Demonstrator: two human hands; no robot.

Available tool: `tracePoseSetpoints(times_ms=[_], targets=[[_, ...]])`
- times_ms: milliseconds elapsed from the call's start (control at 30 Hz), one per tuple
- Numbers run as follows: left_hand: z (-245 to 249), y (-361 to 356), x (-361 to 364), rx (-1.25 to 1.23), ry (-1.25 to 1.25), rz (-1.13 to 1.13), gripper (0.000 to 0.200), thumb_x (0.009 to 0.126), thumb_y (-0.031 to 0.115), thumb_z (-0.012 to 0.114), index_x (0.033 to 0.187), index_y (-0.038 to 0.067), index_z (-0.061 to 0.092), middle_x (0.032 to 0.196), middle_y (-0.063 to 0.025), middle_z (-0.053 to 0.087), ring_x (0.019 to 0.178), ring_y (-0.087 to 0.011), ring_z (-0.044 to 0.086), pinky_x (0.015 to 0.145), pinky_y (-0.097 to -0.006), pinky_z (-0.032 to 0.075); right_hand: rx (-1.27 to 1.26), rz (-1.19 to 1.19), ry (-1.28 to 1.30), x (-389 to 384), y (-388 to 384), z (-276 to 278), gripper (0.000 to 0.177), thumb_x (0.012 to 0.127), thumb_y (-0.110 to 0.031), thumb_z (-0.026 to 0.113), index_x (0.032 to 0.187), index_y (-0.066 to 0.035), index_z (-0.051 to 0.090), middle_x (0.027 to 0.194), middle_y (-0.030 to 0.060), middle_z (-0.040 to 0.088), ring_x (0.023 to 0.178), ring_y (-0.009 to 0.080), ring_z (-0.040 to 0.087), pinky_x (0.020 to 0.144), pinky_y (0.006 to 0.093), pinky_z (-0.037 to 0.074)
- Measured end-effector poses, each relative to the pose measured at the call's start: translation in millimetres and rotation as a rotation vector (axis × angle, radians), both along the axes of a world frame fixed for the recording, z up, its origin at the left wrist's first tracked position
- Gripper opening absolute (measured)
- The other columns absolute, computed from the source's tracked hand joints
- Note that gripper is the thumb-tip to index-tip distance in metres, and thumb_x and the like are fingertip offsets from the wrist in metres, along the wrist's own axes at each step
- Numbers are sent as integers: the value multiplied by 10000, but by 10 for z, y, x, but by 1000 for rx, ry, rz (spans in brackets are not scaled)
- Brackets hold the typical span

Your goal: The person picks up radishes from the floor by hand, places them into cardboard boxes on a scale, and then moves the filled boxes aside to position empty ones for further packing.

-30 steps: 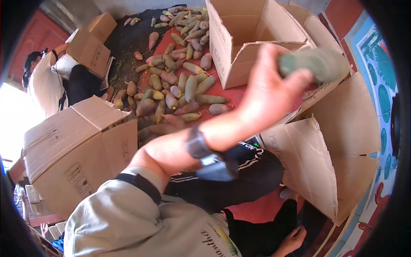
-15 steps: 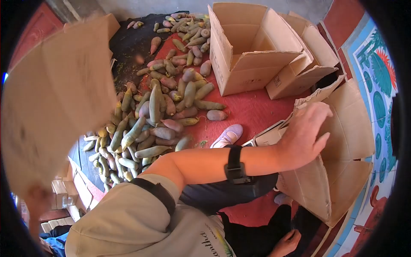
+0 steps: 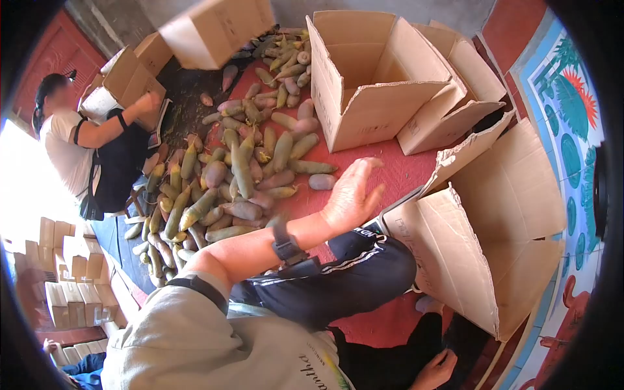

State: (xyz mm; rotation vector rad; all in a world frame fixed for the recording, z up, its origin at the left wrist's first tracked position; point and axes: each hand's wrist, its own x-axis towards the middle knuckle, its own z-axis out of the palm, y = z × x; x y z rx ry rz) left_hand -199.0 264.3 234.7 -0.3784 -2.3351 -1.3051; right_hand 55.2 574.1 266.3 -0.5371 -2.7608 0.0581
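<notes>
My left hand [image 3: 354,195], with a black strap on its wrist, is open in the air over the red floor covering, thumb apart from the fingers. Nothing is in it. Just left of it lies a small pinkish root [image 3: 322,182], at the edge of a large pile of long green and pinkish radishes [image 3: 240,169]. To its right stands an open cardboard box [image 3: 452,250] with raised flaps; its bottom is hidden from me. At the lower frame edge my right hand [image 3: 437,370] rests by my dark-clothed leg, fingers loosely bent and only partly visible, with nothing seen in them.
Open cardboard boxes [image 3: 387,114] stand at the back right. At the left a co-worker [image 3: 97,140] handles a box [image 3: 133,81]. Another box [image 3: 218,32], blurred, is in the air above the pile. Stacked cartons [image 3: 71,302] stand lower left.
My left hand has moved left, from over the right-hand box to above the floor. The large cardboard box from the left foreground has travelled away to the top, uncovering the co-worker.
</notes>
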Motion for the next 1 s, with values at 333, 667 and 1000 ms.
tracePoseSetpoints(times_ms=[333, 667, 1000], targets=[[-1183, -1015, 183, -506, -301, -7, 375, 739, 190, 573, 1065, 26, 485, 976, -181, 528, 979, -343, 488, 859, -410, 395, 40, 37, -13, -18, 14, -24, 238, 882, -213, 484, 857, -15, 614, 813, 138, 609, 686, 295, 594, 581, 365, 482], [-1901, -2220, 1119, -950, -1199, 271, 346, 762, 222, 514, 1081, 98, 569, 1202, -105, 482, 1188, -289, 384, 948, -463, 319, 60, 32, -58, -39, -11, -41, 258, 884, -237, 475, 860, -24, 618, 818, 132, 613, 678, 293, 596, 560, 375, 483], [-1888, -2843, 1733, -960, -1358, 263, 401, 728, 168, 525, 1126, 124, 547, 1214, -110, 468, 1211, -302, 338, 1001, -511, 231, 121, 66, -66, -111, -80, -32, 232, 872, -212, 506, 846, -9, 614, 809, 127, 616, 669, 284, 596, 574, 362, 485]])
